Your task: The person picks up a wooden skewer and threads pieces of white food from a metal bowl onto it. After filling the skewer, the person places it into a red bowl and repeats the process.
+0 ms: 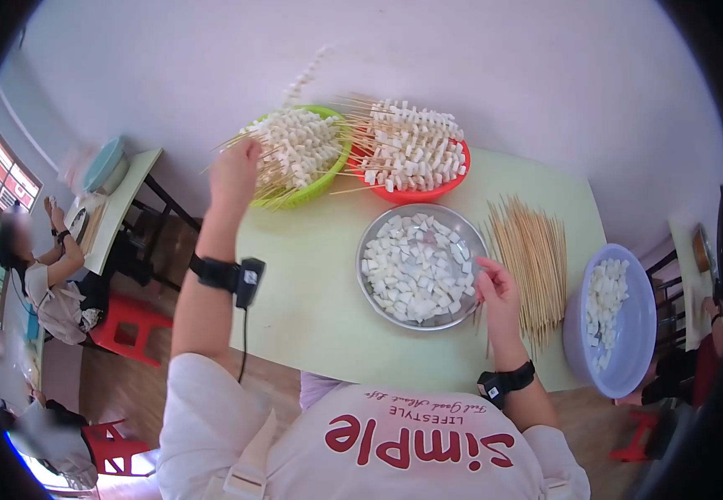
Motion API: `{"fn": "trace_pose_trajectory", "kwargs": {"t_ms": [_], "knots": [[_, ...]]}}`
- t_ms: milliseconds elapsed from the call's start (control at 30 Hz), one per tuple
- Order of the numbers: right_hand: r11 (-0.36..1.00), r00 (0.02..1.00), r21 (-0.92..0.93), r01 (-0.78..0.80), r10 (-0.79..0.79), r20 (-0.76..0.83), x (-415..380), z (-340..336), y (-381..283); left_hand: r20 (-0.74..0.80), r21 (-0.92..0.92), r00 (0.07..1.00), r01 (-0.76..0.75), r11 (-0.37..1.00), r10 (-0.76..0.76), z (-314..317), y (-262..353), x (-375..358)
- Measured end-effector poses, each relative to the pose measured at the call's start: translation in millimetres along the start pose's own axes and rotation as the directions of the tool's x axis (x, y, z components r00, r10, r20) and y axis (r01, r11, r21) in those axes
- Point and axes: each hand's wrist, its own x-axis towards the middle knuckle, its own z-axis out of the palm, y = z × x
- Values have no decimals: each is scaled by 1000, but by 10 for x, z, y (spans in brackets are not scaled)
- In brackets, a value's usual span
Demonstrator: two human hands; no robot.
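My left hand [235, 171] is raised at the near left side of a green basket [325, 185], closed round the lower end of a skewer. White pieces on that skewer [301, 83] stretch up past the basket, blurred. Threaded skewers [299, 142] fill the green basket. Beside the right rim of a metal bowl [368, 287] of white chunks [416, 267], my right hand [499, 293] has loosely bent fingers, thumb and forefinger apart, nothing visible between them. Bare wooden sticks [532, 267] lie just right of it.
A red basket [428, 196] holds more threaded skewers [416, 146] behind the bowl. A lilac basin [640, 333] with white chunks [605, 304] stands at the table's right edge. Further left, a person [49, 279] sits at another table [124, 200] near a red stool [128, 329].
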Motion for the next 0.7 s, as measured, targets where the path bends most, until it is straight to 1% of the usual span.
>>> {"fn": "trace_pose_trajectory", "kwargs": {"t_ms": [33,67,133,167,300,367,400,433,467,500,533,600,633,700], "knots": [[1000,1000,1,-3,3,-11,-36,-49,-1,2,79,1000,-29,996,29,-5,-80,101],[1000,1000,-12,8,-8,-21,-71,-97,-7,9,74,999,-38,997,38,18,-179,183],[999,999,-29,14,-15,-44,-132,-177,-27,166,345,983,-131,929,77,84,-327,302],[999,999,-34,11,-12,-47,-154,-211,-42,209,383,977,-123,915,44,111,-350,340],[998,995,-58,-3,-3,-103,-220,-288,-54,206,387,977,-130,913,52,105,-338,354],[998,993,-52,-27,20,-116,-226,-299,-70,198,370,980,-73,926,-2,44,-288,329],[998,991,-45,-47,41,-129,-230,-311,-78,208,364,978,-81,928,4,48,-328,326],[997,988,-52,-57,49,-149,-222,-335,-61,170,378,985,-75,923,10,74,-404,335],[999,985,-41,-34,26,-172,-208,-374,-19,142,384,990,-75,920,21,143,-448,326],[999,980,-33,-11,4,-199,-206,-428,13,163,375,987,-77,924,16,131,-415,300],[999,972,-46,-28,16,-235,-197,-477,24,183,367,983,-81,927,13,69,-373,286],[980,928,-188,65,-129,-349,-163,-571,29,176,346,984,-87,934,27,66,-404,266],[979,918,-197,49,-122,-376,-174,-620,29,187,346,982,-84,934,19,43,-380,245],[890,893,-445,101,-278,-353,-201,-694,23,205,337,978,-96,937,27,36,-396,226]]}}
